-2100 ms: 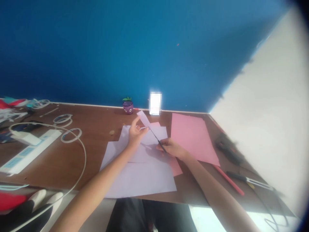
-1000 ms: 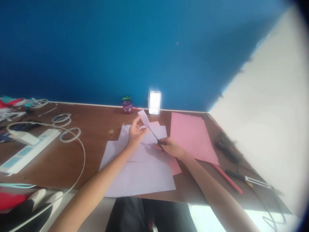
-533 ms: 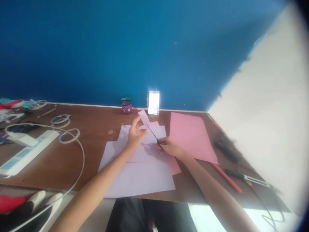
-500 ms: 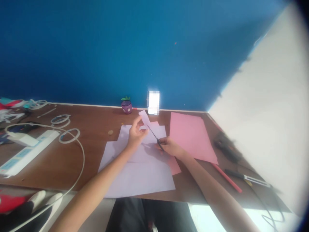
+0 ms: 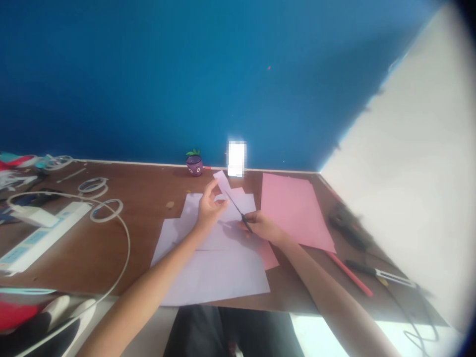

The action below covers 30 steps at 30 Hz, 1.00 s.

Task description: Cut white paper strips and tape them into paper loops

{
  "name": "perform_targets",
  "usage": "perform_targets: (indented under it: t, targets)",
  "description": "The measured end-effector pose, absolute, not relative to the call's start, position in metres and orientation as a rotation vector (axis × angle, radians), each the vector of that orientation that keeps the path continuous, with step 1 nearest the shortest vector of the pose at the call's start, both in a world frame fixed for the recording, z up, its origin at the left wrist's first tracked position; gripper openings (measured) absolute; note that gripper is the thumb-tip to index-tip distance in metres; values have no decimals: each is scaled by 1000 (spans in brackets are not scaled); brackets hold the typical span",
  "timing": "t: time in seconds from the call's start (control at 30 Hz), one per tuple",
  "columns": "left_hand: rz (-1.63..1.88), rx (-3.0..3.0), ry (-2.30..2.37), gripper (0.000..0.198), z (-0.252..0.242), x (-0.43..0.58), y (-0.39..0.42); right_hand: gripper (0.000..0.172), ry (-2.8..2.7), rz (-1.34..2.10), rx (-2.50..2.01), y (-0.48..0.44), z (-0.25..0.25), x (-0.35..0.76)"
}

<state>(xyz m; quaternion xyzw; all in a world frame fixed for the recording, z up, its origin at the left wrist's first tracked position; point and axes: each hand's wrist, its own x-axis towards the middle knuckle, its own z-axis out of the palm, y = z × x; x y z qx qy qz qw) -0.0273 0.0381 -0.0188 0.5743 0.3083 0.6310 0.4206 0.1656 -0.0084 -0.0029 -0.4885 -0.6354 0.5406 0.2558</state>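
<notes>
My left hand (image 5: 210,204) pinches a small strip of pale purple paper (image 5: 222,182) between thumb and fingers, holding it raised above the desk. My right hand (image 5: 264,226) is closed around the handles of a pair of dark scissors (image 5: 243,217). Their blades point up and to the left and meet the lower part of the strip; whether the blades are parted is too fine to tell. Beneath both hands lie pale purple sheets (image 5: 215,280), overlapping one another. A pink piece of paper (image 5: 268,255) sticks out from under their right side.
Pink sheets (image 5: 288,208) lie to the right, by a red stick (image 5: 351,275) and a black-handled tool (image 5: 375,271). A purple pot (image 5: 194,166) and a bright screen (image 5: 236,158) stand against the blue wall. On the left are a power strip (image 5: 44,238) and coiled white cables (image 5: 106,210).
Both hands, the paper strip and the scissors hold almost the same positions. The view has shifted very slightly.
</notes>
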Motion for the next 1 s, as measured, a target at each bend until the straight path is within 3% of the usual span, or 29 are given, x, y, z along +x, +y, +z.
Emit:
perform_targets:
  t: [1.0]
  targets:
    - [1510,1437,789,66,-17,-17,28,32,-1695,1432,-1289,-6,-8,166]
